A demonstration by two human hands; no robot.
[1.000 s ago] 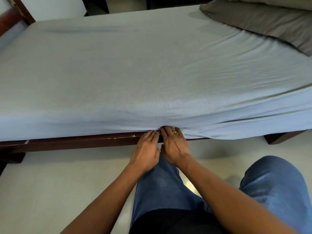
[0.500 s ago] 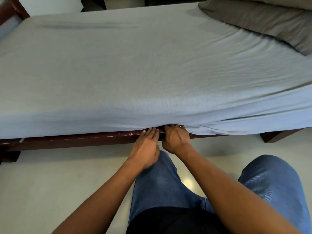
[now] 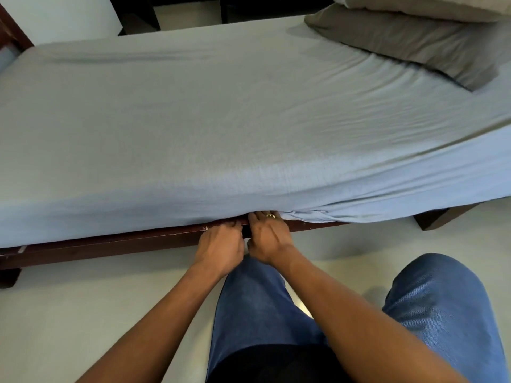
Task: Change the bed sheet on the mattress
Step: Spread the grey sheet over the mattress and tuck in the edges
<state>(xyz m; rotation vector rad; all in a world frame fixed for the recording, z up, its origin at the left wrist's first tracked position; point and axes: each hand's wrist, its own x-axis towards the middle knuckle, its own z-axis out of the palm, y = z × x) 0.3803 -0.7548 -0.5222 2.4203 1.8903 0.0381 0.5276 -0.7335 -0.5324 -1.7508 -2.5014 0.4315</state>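
Two hands meet just above the bed frame (image 3: 110, 241): right hand (image 3: 269, 236) fingers straight, shoving the bed sheet (image 3: 221, 134) under; left hand (image 3: 221, 246) fingers curled, tips hidden, grip unclear. Slack bunched toward the frame's right end may slip out if tucked shallow

No readable text, no label or brand legible on bed sheet (image 3: 221, 120), pillows (image 3: 414, 42) possibly too blurred

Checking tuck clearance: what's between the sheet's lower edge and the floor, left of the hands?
Head view: only the dark wooden bed rail sits between the blue sheet and the floor; nothing else there.
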